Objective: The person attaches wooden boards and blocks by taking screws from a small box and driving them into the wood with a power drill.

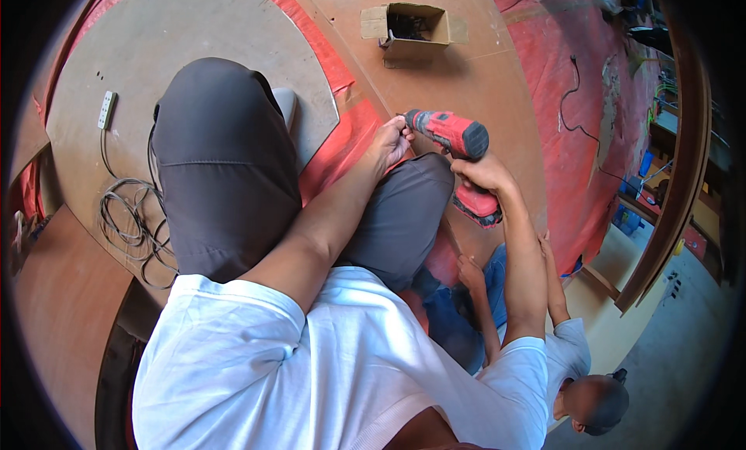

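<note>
My right hand (483, 172) is wrapped round the grip of a red and black cordless drill (448, 130), whose red battery (475, 204) shows below the fist. The drill lies nearly level, its nose pointing left. Right at that nose, my left hand (391, 142) has its fingers pinched together. Whatever sits between those fingertips is too small and too covered to make out. Both hands are over the edge of a brown wooden board (474, 81), close to my bent knee.
An open carton (395, 52) with dark small contents stands on the board. A white power strip (107, 108) and a coiled cable (136, 234) lie to the left on a grey-brown round-edged panel (256, 30). Red sheeting (567, 100) spreads right. Another person (571, 349) sits close at lower right.
</note>
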`<state>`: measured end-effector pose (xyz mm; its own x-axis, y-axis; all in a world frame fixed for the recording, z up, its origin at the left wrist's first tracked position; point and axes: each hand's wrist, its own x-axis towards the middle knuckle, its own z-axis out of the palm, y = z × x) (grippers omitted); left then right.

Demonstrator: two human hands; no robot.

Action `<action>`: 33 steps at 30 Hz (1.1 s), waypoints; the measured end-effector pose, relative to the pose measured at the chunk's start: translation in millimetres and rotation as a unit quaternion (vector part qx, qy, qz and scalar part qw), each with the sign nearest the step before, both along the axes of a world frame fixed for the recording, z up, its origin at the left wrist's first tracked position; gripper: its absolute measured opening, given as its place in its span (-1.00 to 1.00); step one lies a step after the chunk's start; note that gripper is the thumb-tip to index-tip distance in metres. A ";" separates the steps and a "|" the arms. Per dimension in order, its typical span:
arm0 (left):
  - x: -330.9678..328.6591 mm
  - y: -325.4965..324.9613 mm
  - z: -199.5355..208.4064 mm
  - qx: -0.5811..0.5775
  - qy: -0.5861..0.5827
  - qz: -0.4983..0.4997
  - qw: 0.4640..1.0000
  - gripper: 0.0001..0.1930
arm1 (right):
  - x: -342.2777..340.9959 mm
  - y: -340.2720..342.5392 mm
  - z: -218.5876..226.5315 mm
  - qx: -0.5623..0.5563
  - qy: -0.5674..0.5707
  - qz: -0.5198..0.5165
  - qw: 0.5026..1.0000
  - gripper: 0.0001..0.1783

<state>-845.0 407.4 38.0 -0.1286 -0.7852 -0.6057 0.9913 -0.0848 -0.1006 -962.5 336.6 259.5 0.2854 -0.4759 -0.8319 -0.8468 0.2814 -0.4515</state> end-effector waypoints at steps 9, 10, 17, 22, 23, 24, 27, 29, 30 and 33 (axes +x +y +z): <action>14.0 32.1 -5.8 0.138 -0.223 -0.155 0.952 -0.85 | 16.1 -8.9 1.8 0.006 0.048 0.023 0.999 -0.86; 12.1 29.5 -6.8 0.156 -0.277 -0.174 0.932 -0.84 | 17.5 -9.8 2.4 0.005 0.052 0.030 0.998 -0.86; -10.8 13.8 -12.7 0.121 -0.416 -0.196 0.880 -0.45 | 22.5 -10.8 7.7 -0.002 0.042 0.028 0.999 -0.87; -18.6 12.5 -16.7 0.112 -0.459 -0.166 0.865 -0.49 | 20.6 -11.5 6.6 0.018 0.030 0.020 0.999 -0.89; -19.5 12.9 -17.0 0.114 -0.475 -0.169 0.856 -0.50 | 19.8 -11.7 6.2 0.018 0.031 0.020 0.999 -0.89; -20.5 13.4 -17.2 0.116 -0.490 -0.172 0.847 -0.51 | 19.0 -11.6 5.8 0.022 0.029 0.017 0.999 -0.89; -21.3 15.0 -17.3 0.116 -0.561 -0.173 0.801 -0.57 | 17.4 -11.8 4.5 0.017 0.027 0.021 0.999 -0.89; -20.7 15.1 -16.7 0.116 -0.533 -0.138 0.826 -0.68 | 17.2 -12.3 3.8 0.014 0.029 0.025 0.999 -0.89; -20.0 14.7 -16.0 0.123 -0.514 -0.137 0.838 -0.72 | 17.3 -12.7 3.7 0.017 0.024 0.025 0.999 -0.89; -17.0 10.9 -12.9 0.127 -0.472 -0.113 0.865 -0.82 | 18.4 -14.9 3.1 0.021 0.033 0.025 0.999 -0.89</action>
